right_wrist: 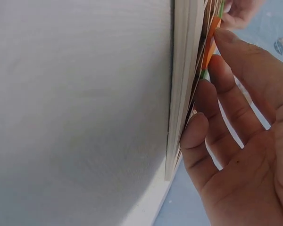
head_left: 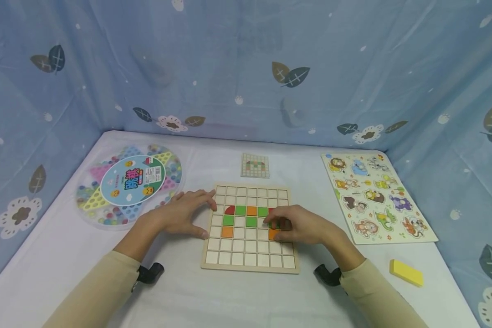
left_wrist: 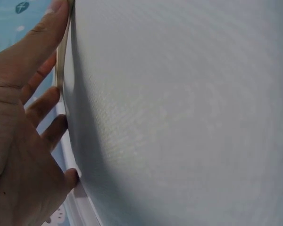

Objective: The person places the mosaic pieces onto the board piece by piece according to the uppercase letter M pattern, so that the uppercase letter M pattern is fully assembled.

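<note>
A wooden grid board [head_left: 238, 267] lies on the table, with red, green and orange tiles forming an arch in its cells. My left hand [head_left: 184, 213] rests at its left edge, thumb and fingers spread and touching the rim. Over the right side of the board is my right hand [head_left: 305, 224], its fingers bent. The thumb and forefinger pinch an orange tile [right_wrist: 210, 47] at the right end of the arch, low against the board; whether it sits fully in its cell is hidden. The other fingers touch the board and partly cover a red and a green tile there.
Behind the board lies a small pattern card [head_left: 255, 173] with a similar arch. A round Chinese checkers set [head_left: 106, 182] is at the left. An animal puzzle board [head_left: 362, 234] and a yellow block [head_left: 407, 273] lie at the right. Patterned blue cloth [head_left: 229, 68] walls the table.
</note>
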### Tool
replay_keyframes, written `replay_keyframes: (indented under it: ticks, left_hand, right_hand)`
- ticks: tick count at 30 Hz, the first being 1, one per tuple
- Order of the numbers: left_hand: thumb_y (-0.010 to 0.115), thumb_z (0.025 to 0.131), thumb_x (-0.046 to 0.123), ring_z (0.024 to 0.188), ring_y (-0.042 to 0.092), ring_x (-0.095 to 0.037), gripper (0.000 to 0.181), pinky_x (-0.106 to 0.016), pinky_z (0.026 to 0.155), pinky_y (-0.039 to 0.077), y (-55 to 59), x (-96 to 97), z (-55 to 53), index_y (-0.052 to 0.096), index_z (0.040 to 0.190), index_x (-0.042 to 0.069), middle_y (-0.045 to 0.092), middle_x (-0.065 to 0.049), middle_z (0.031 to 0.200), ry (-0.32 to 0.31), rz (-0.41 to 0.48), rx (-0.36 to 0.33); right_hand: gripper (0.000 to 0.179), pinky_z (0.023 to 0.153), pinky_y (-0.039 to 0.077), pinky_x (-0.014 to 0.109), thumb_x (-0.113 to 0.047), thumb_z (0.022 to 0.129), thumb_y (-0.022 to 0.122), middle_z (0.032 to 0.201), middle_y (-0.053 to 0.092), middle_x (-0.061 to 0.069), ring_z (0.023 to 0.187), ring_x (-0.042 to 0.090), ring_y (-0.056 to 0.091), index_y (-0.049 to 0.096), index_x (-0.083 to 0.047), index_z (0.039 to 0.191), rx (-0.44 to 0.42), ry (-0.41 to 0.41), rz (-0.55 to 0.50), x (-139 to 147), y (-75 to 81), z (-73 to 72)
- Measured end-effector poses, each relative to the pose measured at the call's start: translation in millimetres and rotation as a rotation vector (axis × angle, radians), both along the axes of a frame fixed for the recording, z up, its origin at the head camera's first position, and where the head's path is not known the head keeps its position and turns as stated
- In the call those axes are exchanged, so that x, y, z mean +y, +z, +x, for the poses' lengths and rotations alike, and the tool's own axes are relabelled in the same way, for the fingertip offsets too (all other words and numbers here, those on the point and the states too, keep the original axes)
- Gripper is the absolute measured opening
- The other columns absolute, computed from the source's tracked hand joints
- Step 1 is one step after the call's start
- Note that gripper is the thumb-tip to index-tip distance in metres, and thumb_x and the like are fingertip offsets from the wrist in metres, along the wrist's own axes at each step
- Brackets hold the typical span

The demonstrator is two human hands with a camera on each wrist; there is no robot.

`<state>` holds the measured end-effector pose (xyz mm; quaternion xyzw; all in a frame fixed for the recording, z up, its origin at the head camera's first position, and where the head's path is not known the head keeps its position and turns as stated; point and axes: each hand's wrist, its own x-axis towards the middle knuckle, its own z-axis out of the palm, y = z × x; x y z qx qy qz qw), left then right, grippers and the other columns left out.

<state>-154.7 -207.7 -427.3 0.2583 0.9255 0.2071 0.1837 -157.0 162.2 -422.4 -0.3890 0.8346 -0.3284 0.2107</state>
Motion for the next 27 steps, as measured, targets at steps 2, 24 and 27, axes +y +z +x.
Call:
replay_keyframes:
  ticks: [2,24,27]
  left_hand:
    - [0.087,0.074,0.057,0.153,0.029,-0.038,0.063,-0.076,0.118,0.011,-0.5,-0.7,0.6,0.055,0.124,0.034,0.029,-0.004,0.169,0.003,-0.004,-0.003]
    - [0.086,0.077,0.054,0.154,0.027,-0.037,0.061,-0.075,0.117,0.016,-1.6,-0.3,4.1,0.057,0.126,0.033,0.031,-0.003,0.168,0.008,0.010,-0.024]
    - [0.084,0.080,0.053,0.153,0.030,-0.036,0.060,-0.074,0.115,0.025,4.9,1.2,3.2,0.057,0.129,0.030,0.034,-0.004,0.166,0.008,0.014,-0.017]
  right_hand:
    - [0.033,0.078,0.055,0.030,-0.010,0.091,0.078,0.107,0.068,-0.005,0.089,0.014,0.060,0.069,-0.014,0.123,-0.003,0.008,0.003,-0.6,-0.5,0.4]
    - [0.025,0.083,0.058,0.030,-0.017,0.098,0.070,0.114,0.069,-0.002,0.096,0.008,0.063,0.072,-0.014,0.123,0.056,-0.005,-0.018,12.9,3.1,6.6]
    - [0.028,0.085,0.058,0.034,-0.018,0.100,0.069,0.118,0.067,-0.001,0.100,0.010,0.063,0.069,-0.015,0.127,0.094,-0.050,0.016,19.0,12.1,6.0]
